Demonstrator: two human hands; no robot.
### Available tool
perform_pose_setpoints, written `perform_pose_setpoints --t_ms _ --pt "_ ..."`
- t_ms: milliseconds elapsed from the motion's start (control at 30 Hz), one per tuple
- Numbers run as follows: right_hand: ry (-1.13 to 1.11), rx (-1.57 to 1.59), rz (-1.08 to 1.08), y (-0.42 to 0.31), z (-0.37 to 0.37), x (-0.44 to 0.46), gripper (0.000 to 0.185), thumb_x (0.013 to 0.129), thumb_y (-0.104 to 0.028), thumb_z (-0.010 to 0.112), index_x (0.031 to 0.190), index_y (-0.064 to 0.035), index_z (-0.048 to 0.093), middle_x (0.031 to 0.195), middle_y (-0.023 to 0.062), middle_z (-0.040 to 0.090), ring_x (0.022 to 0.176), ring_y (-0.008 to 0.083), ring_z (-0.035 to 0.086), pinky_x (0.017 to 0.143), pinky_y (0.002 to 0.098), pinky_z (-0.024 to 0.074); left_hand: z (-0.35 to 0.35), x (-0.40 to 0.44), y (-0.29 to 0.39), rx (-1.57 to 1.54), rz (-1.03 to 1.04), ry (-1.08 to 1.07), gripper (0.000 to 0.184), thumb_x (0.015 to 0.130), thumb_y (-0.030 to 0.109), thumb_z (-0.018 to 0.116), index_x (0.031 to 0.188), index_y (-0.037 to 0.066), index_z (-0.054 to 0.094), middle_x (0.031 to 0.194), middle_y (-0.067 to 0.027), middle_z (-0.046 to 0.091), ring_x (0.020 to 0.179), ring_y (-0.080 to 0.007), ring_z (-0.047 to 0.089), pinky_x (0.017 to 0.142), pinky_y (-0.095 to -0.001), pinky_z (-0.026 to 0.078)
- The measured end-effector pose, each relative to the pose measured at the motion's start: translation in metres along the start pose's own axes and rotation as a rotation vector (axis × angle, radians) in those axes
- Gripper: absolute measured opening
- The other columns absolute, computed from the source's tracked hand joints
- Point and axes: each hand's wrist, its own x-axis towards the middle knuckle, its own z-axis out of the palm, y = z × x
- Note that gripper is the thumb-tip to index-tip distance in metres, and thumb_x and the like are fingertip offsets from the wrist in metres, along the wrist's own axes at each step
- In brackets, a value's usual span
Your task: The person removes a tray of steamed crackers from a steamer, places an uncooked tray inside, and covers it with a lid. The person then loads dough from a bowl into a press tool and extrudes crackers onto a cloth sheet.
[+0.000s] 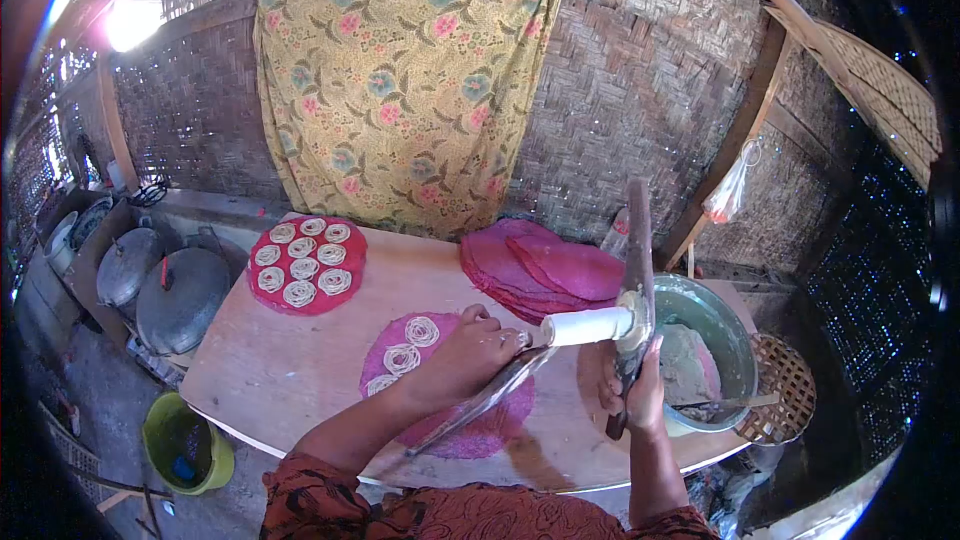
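Note:
My right hand (640,395) is wrapped round a dark wooden bar of a hand dough press (590,326). The press has a white tube lying sideways, with wooden bars at both ends. At the tube's left end, my left hand (468,352) is closed round the other bar, which slants down to the left. Below the press lies a pink round mat (410,328), partly hidden by my left forearm. Pale coils of thin dough strands (402,358) sit on its left part. Farther left, a red-pink round mat (268,302) carries several such coils.
A stack of pink mats (490,260) lies at the table's back. On the right stand a basin (748,350) holding pale dough and a woven basket (785,380). Lidded pots (190,300) and a green bucket (215,460) are left of the table (240,370).

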Motion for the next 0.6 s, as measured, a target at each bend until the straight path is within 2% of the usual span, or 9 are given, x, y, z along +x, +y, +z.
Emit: perform_pose_setpoints --t_ms 100,300,367,500,600 --pt "-0.005 -0.034 0.009 -0.002 0.004 0.002 0.064 0.093 -0.063 0.017 0.080 -0.0076 0.047 0.050 -0.0003 0.037 0.034 0.0106 0.034 0.034 0.0245 0.0299 0.003 0.000 0.000 -0.038 0.027 0.063 0.015 0.079 0.009 0.054 0.094 0.005 0.056 0.073 -0.0065 0.058 0.074 -0.0240 0.057 0.079 -0.0411 0.036" --pt "0.094 -0.078 0.017 0.012 0.010 0.006 0.062 0.093 -0.062 0.019 0.081 -0.0079 0.047 0.050 -0.0009 0.037 0.035 0.0097 0.034 0.033 0.0242 0.0288 -0.001 -0.001 0.003 0.023 0.062 0.014 0.018 0.079 0.010 0.054 0.096 0.007 0.058 0.074 -0.0054 0.058 0.076 -0.0223 0.057 0.079 -0.0400 0.036" --pt "-0.077 -0.070 0.043 0.017 0.007 0.009 0.062 0.093 -0.062 0.019 0.084 -0.0078 0.047 0.052 -0.0006 0.038 0.035 0.0103 0.034 0.033 0.0247 0.0287 0.009 -0.004 0.000 0.041 0.074 0.011 0.019 0.079 0.011 0.054 0.098 0.008 0.057 0.074 -0.0051 0.058 0.076 -0.0218 0.057 0.079 -0.0397 0.037" --pt "0.072 -0.023 -0.020 0.018 0.010 0.007 0.062 0.093 -0.063 0.019 0.086 -0.0078 0.047 0.052 0.0005 0.039 0.035 0.0110 0.035 0.032 0.0254 0.0298 0.006 -0.008 -0.001 0.064 0.047 -0.027 0.024 0.080 0.013 0.053 0.103 0.009 0.056 0.077 -0.0051 0.060 0.078 -0.0217 0.058 0.081 -0.0398 0.037" --pt "0.068 -0.054 -0.084 0.015 0.013 0.005 0.061 0.093 -0.062 0.019 0.086 -0.0079 0.046 0.052 0.0005 0.039 0.035 0.0106 0.036 0.033 0.0247 0.0308 -0.004 -0.012 0.000 0.026 0.016 -0.027 0.028 0.079 0.013 0.053 0.107 0.008 0.055 0.084 -0.0067 0.063 0.084 -0.0224 0.059 0.084 -0.0406 0.037"
